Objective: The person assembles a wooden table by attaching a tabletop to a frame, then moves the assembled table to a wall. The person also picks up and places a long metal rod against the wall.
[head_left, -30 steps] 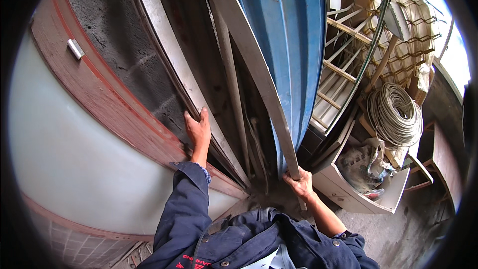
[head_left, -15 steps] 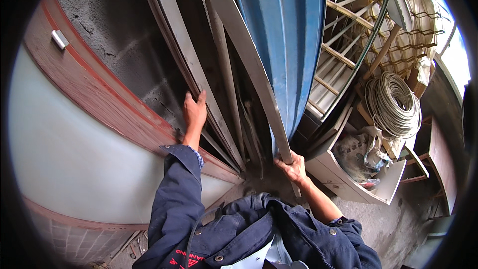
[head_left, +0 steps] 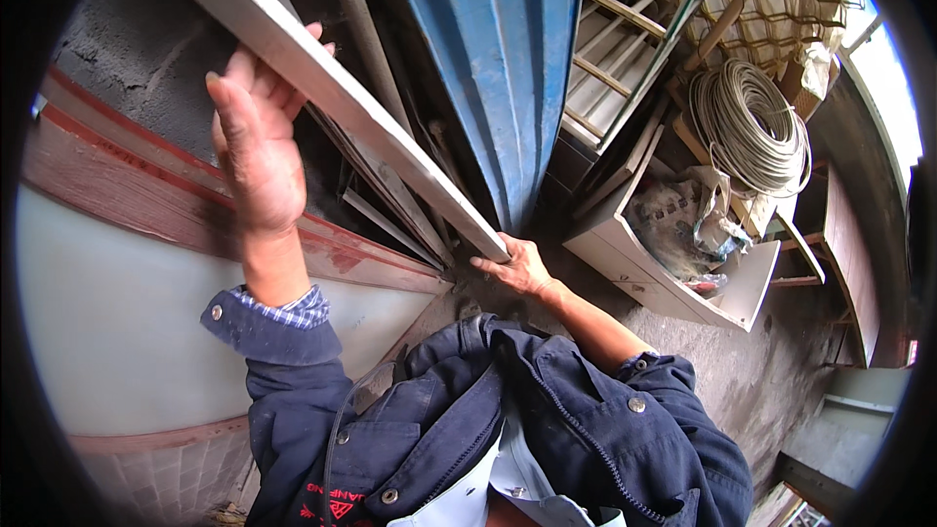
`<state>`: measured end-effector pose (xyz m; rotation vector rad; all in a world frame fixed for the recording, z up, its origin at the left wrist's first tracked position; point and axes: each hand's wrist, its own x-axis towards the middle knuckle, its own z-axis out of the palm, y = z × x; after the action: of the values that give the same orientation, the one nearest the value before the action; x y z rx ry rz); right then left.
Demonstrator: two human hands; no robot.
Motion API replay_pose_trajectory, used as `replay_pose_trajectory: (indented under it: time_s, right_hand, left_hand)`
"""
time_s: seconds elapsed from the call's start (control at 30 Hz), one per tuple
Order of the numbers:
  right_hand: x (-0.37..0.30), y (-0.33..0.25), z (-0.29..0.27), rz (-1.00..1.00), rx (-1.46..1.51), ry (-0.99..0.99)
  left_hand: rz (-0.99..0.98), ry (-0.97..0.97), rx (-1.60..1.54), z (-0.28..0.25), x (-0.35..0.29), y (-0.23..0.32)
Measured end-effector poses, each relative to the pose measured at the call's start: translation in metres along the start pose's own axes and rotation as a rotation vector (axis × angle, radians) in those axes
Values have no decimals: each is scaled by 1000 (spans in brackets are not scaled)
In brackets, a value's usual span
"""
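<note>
A long, pale grey flat bar (head_left: 337, 88) runs slantwise from the upper left down to the middle. My right hand (head_left: 517, 266) grips its lower end, fingers around the edge. My left hand (head_left: 264, 161) is raised under its upper part, palm up and fingers stretched out behind it. The left thumb stands apart from the fingers, and whether the palm touches the bar I cannot tell. Behind the bar, other long strips (head_left: 381, 176) and a round pole (head_left: 361, 29) lean in a dark gap.
A blue ribbed metal sheet (head_left: 478, 59) stands beside the gap. To the left leans a red-framed pale panel (head_left: 146, 303) against a grey block wall (head_left: 127, 68). On the right are a coil of cable (head_left: 747, 127), an open white drawer unit (head_left: 673, 283) and a rack (head_left: 625, 39).
The bar has swung left across the other strips, its lower end still in my right hand. My left hand has left the leaning strips and come up to the bar.
</note>
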<state>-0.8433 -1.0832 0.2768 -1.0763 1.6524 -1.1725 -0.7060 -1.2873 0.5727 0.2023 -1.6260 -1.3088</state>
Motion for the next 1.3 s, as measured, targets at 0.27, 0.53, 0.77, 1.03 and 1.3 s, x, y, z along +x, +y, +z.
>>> replay_pose_trajectory:
  time_s: [0.27,0.53,0.77,1.03,1.3]
  right_hand:
    - [20,43,8,65,-404,-102]
    - [-18,78,-30,397,-310,17]
    - [-68,121,-52,510,-342,60]
    - [-116,159,-60,630,-356,65]
    - [-154,159,-67,725,-273,204]
  left_hand:
    - [-159,122,229,13,-21,-31]
    - [-293,272,547,-21,-60,-139]
    - [-288,258,725,-5,-72,-186]
    - [-256,241,825,18,-65,-208]
    - [-462,154,925,19,-84,-266]
